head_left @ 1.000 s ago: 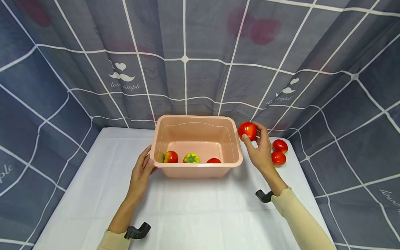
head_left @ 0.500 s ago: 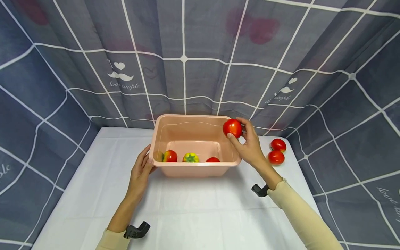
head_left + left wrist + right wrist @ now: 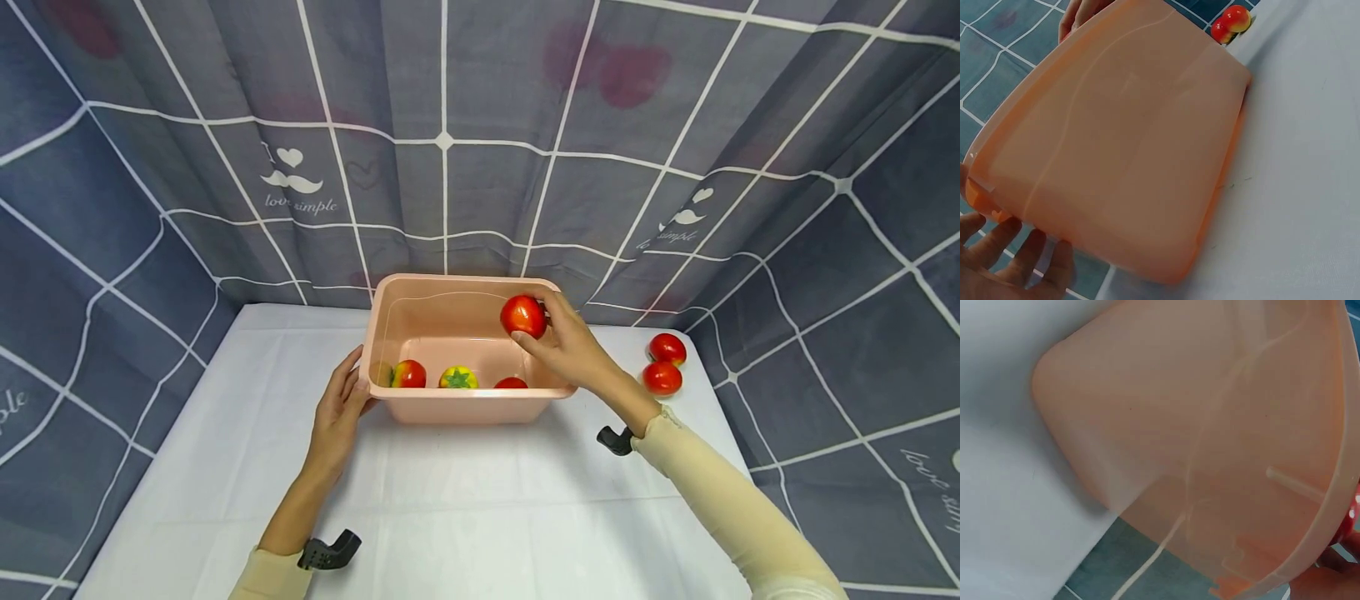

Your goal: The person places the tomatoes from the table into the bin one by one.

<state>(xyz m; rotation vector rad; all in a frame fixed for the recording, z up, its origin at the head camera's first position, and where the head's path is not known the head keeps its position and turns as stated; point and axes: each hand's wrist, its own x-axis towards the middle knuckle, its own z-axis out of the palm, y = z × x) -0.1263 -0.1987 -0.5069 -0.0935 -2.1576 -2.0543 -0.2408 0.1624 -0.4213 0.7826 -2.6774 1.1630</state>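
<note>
A pink plastic basin (image 3: 457,412) stands at the back middle of the table. My left hand (image 3: 335,417) holds its left end, thumb at the rim; in the left wrist view the fingers (image 3: 1022,256) reach up under that rim. My right hand (image 3: 573,346) grips a red tomato (image 3: 522,317) over the basin's right half, thumb on the near side. Inside, along the near wall, lie a red and yellow tomato (image 3: 408,374), a yellow-green one with a green star-shaped top (image 3: 459,377) and a red one (image 3: 512,382) partly hidden by the rim.
Two red tomatoes, a farther one (image 3: 667,349) and a nearer one (image 3: 662,378), lie together on the white tablecloth (image 3: 465,500) right of the basin. A grey checked curtain (image 3: 480,192) rises behind the table and along both sides.
My right hand has carried the tomato leftward from beside the basin's right rim to over its inside. The left hand stays on the basin's left end.
</note>
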